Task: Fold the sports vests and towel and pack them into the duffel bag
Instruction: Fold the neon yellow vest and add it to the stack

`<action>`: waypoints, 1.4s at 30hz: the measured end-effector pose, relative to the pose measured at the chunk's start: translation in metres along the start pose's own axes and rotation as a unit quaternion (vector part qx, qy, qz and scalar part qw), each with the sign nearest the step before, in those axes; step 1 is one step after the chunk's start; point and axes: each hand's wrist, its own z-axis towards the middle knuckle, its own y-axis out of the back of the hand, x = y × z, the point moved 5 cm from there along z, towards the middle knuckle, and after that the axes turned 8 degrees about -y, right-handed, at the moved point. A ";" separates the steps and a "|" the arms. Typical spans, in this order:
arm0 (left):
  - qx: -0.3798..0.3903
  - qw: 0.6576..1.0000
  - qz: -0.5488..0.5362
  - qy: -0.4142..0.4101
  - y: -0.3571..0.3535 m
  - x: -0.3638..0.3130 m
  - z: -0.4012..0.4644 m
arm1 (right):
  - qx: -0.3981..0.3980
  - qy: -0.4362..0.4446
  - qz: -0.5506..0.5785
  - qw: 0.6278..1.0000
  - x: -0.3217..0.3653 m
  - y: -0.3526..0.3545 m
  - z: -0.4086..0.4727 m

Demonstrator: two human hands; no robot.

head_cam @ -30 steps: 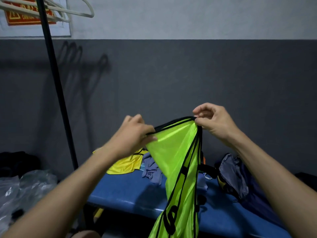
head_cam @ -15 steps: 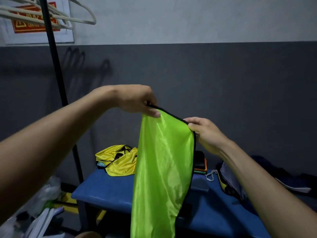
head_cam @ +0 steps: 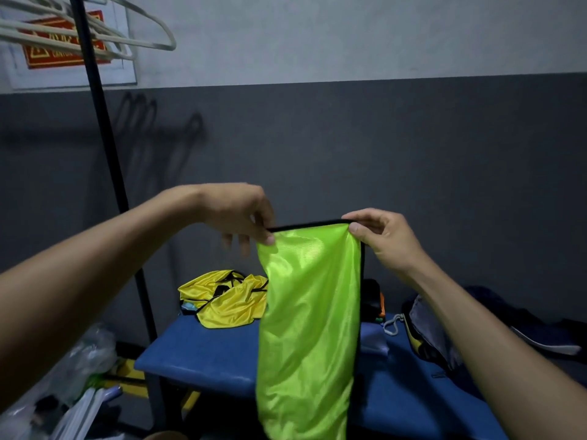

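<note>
A lime-green sports vest (head_cam: 309,319) with black trim hangs folded lengthwise in the air above the blue bench (head_cam: 203,360). My left hand (head_cam: 241,214) pinches its top left corner and my right hand (head_cam: 381,236) pinches the top right corner, so the top edge runs level between them. On the bench's far left lies a crumpled yellow vest (head_cam: 228,300). The dark duffel bag (head_cam: 438,338) sits open at the right end of the bench, partly behind my right forearm. A light blue cloth (head_cam: 373,339) shows just right of the hanging vest.
A black rack pole (head_cam: 104,147) rises at the left with white hangers (head_cam: 95,36) on top. Clear plastic bags (head_cam: 79,369) lie on the floor at lower left. A dark and orange object (head_cam: 374,300) sits on the bench against the grey wall.
My left hand has come down and my right hand has risen, levelling the vest's top edge. Before that, the vest went from an open hanging shape to a narrow folded panel.
</note>
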 end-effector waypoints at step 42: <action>-0.141 0.920 0.366 -0.001 0.032 -0.035 0.015 | 0.086 -0.048 -0.149 0.984 0.019 0.015 0.005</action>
